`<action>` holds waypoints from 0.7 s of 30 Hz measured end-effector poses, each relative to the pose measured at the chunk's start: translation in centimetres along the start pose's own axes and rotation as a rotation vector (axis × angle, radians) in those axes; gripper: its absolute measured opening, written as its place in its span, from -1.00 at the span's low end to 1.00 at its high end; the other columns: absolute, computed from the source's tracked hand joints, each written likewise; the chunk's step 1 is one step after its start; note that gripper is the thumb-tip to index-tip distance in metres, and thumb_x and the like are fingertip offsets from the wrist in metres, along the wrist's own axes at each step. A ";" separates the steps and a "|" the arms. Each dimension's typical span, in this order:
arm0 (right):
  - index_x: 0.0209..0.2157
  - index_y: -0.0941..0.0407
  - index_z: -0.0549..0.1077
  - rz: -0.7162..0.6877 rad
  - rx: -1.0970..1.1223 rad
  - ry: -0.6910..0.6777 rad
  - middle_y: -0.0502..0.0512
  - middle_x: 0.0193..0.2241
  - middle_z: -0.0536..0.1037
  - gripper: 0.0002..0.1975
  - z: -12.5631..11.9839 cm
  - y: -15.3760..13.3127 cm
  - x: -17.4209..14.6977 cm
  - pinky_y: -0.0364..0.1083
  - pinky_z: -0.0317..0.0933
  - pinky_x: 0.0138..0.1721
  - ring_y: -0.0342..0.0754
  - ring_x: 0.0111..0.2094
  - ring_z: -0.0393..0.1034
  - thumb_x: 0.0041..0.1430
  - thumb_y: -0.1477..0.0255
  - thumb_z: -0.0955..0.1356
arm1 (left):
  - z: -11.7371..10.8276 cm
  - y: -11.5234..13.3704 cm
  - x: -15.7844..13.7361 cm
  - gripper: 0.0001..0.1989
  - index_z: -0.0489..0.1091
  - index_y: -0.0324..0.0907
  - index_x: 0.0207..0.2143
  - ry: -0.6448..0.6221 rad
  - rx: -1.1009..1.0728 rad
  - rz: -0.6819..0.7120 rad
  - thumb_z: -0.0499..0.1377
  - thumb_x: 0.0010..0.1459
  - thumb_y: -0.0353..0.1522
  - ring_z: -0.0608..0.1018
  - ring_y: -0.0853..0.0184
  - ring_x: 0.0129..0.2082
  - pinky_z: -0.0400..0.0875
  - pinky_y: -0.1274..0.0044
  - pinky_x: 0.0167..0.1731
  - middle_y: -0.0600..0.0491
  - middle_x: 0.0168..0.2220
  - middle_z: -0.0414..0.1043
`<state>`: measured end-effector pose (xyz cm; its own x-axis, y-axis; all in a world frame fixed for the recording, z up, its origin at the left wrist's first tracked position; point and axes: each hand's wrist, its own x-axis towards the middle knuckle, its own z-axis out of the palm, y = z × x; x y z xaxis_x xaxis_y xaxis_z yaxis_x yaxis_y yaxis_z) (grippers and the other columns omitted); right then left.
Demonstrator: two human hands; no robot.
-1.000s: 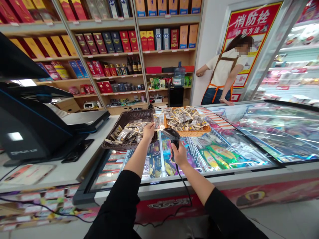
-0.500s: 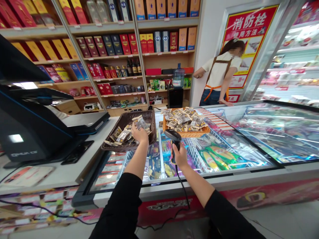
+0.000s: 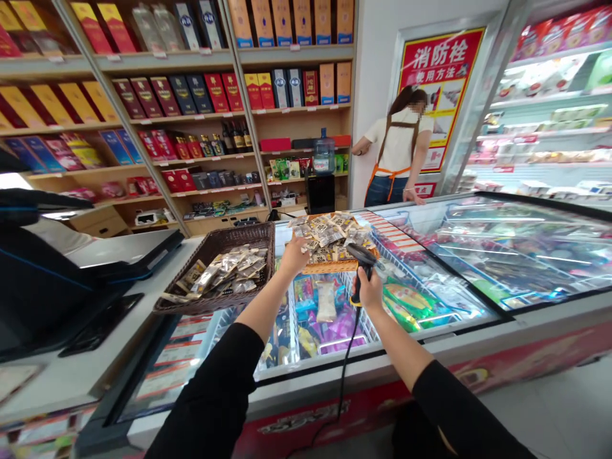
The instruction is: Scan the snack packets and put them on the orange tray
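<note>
My left hand point(image 3: 295, 256) reaches to the left edge of the orange woven basket point(image 3: 329, 266). Its index finger is extended and its fingers look apart, touching or just over the small beige snack packets point(image 3: 329, 233) heaped there. In my right hand point(image 3: 369, 290) is a black barcode scanner point(image 3: 362, 255), held by its handle in front of that basket, with a cord hanging down. To the left, a dark brown wicker basket point(image 3: 165, 305) holds more such packets point(image 3: 229, 271). A pale packet point(image 3: 326, 302) shows between my hands; whether on or under the freezer glass I cannot tell.
Both baskets rest on a glass-topped chest freezer point(image 3: 430, 347). A counter with a scale point(image 3: 124, 248) and a black machine point(image 3: 43, 274) stands at the left. A person in an apron point(image 3: 396, 146) leans at the freezer's far side. Shelves of boxed goods point(image 3: 191, 57) line the back.
My left hand has left the brown basket, where it held a packet, and moved right to the orange one. The scanner has moved right and turned. The view has shifted right.
</note>
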<state>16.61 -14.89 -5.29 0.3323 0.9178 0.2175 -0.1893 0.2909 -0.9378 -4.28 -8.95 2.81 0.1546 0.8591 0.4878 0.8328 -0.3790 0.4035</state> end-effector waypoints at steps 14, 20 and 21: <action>-0.36 0.02 0.17 0.042 0.020 0.031 -0.12 -0.68 0.33 -0.63 0.6 2.3 1.4 -0.11 0.14 -0.75 -0.10 -0.78 0.22 0.12 0.00 0.25 | 8.2 0.8 10.2 -0.67 0.43 -0.22 -0.16 -0.177 0.163 -0.258 0.27 -0.02 -0.33 0.47 0.08 -0.03 0.30 0.37 -0.05 -0.22 -0.13 0.49; -0.39 0.03 0.19 0.048 0.023 0.018 -0.15 -0.70 0.34 -0.64 0.8 1.8 1.0 -0.13 0.13 -0.75 -0.12 -0.79 0.21 0.11 0.02 0.27 | 6.4 0.5 9.0 -0.80 0.36 -0.16 -0.61 -0.157 -0.207 -0.295 0.33 -0.16 -0.29 0.47 0.24 -0.43 0.30 0.53 -0.36 0.09 -0.62 0.34; -0.39 0.03 0.19 0.037 0.020 0.004 -0.16 -0.70 0.33 -0.64 0.7 1.6 0.8 -0.14 0.12 -0.75 -0.13 -0.79 0.20 0.11 0.03 0.28 | 5.7 0.3 8.5 -0.78 0.35 -0.16 -0.63 -0.118 -0.280 -0.313 0.33 -0.15 -0.29 0.45 0.27 -0.47 0.29 0.54 -0.39 0.11 -0.65 0.29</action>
<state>15.91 -13.45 -6.43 0.3287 0.9268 0.1814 -0.2203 0.2621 -0.9396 0.31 0.18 2.69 -0.0092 0.9748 0.2227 0.6755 -0.1581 0.7202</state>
